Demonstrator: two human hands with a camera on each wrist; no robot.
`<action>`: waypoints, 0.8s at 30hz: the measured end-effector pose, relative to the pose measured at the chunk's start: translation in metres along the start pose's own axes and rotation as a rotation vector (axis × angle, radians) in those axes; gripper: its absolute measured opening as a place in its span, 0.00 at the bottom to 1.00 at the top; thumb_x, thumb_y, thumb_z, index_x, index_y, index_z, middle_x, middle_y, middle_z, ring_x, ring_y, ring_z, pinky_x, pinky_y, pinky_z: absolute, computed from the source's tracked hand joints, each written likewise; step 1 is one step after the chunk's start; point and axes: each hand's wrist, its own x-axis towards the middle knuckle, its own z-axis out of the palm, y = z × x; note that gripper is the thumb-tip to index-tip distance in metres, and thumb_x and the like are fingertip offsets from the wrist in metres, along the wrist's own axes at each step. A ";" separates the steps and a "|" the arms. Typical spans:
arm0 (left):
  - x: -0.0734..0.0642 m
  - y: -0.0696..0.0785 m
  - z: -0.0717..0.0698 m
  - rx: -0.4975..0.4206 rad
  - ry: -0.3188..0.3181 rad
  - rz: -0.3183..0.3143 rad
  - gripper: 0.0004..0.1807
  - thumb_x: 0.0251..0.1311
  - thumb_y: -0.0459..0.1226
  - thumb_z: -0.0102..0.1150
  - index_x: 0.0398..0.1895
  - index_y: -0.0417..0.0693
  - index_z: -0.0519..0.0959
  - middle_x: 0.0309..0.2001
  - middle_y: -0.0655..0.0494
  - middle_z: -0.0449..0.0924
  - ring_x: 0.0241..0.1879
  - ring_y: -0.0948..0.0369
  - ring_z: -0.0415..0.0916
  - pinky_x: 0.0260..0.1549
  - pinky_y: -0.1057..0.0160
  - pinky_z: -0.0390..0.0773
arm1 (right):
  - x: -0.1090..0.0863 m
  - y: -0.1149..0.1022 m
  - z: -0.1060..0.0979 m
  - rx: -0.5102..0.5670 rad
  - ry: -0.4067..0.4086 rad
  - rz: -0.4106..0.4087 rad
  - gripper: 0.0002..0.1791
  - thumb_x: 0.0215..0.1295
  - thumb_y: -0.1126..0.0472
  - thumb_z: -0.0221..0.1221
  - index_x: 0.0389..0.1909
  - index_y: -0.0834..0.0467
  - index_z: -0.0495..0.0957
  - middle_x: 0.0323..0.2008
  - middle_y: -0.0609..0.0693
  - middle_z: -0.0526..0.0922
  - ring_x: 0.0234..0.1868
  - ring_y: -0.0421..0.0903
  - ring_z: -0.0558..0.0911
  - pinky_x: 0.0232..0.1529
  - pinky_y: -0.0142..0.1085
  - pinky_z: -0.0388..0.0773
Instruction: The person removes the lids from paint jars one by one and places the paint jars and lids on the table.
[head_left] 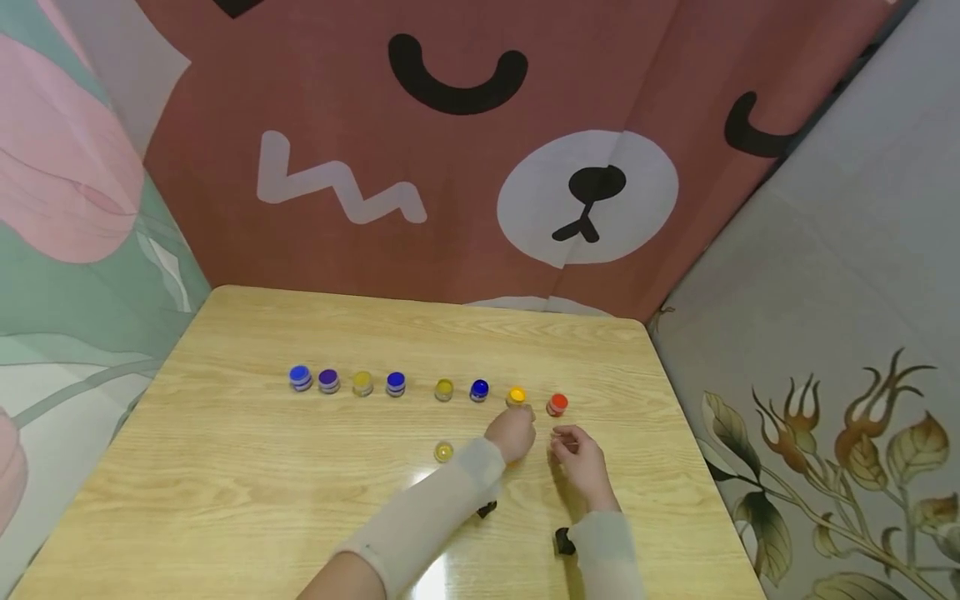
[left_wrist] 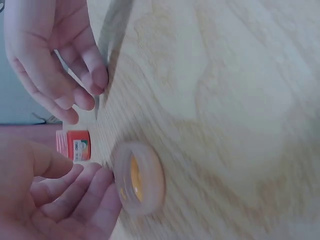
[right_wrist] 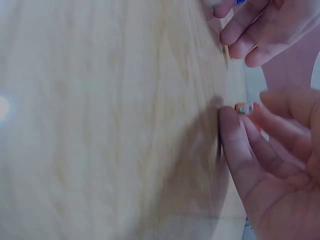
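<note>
In the head view my left hand (head_left: 512, 433) is just in front of a yellow paint pot (head_left: 517, 396), overlapping its near edge. Its fingers bend loosely in the left wrist view, with nothing seen between them. A shallow translucent cap (left_wrist: 157, 182) with yellow inside lies beside that hand, and the head view shows a small yellowish cap (head_left: 444, 452) left of the wrist. My right hand (head_left: 583, 462) hovers low over the table, thumb and fingers apart, holding nothing. Beyond its fingertips stands a red paint pot (head_left: 557, 405), its label showing in the left wrist view.
The row of small pots runs left across the wooden table (head_left: 300, 483): a blue pot (head_left: 479, 390), an olive-yellow pot (head_left: 444, 389), and several more blue, purple and yellow ones. A bear-print curtain (head_left: 337, 250) hangs behind the far edge; a floral cloth (head_left: 840, 417) is at the right.
</note>
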 end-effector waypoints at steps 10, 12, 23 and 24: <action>0.009 0.004 0.006 -0.287 -0.058 -0.099 0.27 0.72 0.28 0.46 0.74 0.34 0.62 0.65 0.38 0.74 0.66 0.46 0.71 0.68 0.51 0.70 | 0.020 0.008 -0.015 0.144 0.090 0.080 0.23 0.73 0.73 0.52 0.67 0.74 0.66 0.60 0.74 0.74 0.58 0.64 0.77 0.49 0.35 0.84; 0.012 0.006 0.004 -0.306 -0.059 -0.118 0.29 0.72 0.28 0.46 0.75 0.34 0.60 0.67 0.37 0.72 0.67 0.45 0.70 0.68 0.50 0.69 | 0.023 0.006 -0.015 0.185 0.091 0.072 0.24 0.73 0.74 0.51 0.67 0.76 0.65 0.61 0.75 0.73 0.60 0.66 0.76 0.51 0.35 0.84; 0.024 0.012 0.015 -0.366 -0.044 -0.110 0.39 0.66 0.25 0.51 0.79 0.36 0.50 0.73 0.37 0.63 0.69 0.45 0.67 0.70 0.49 0.66 | 0.032 -0.003 -0.006 0.229 0.126 0.067 0.23 0.71 0.75 0.50 0.65 0.77 0.67 0.59 0.75 0.75 0.61 0.67 0.76 0.54 0.40 0.83; 0.025 0.013 0.016 -0.377 -0.050 -0.108 0.39 0.66 0.25 0.50 0.79 0.37 0.50 0.74 0.38 0.62 0.70 0.46 0.66 0.71 0.49 0.65 | 0.032 -0.004 -0.006 0.227 0.135 0.068 0.23 0.70 0.75 0.50 0.65 0.77 0.68 0.59 0.75 0.76 0.60 0.66 0.76 0.54 0.40 0.83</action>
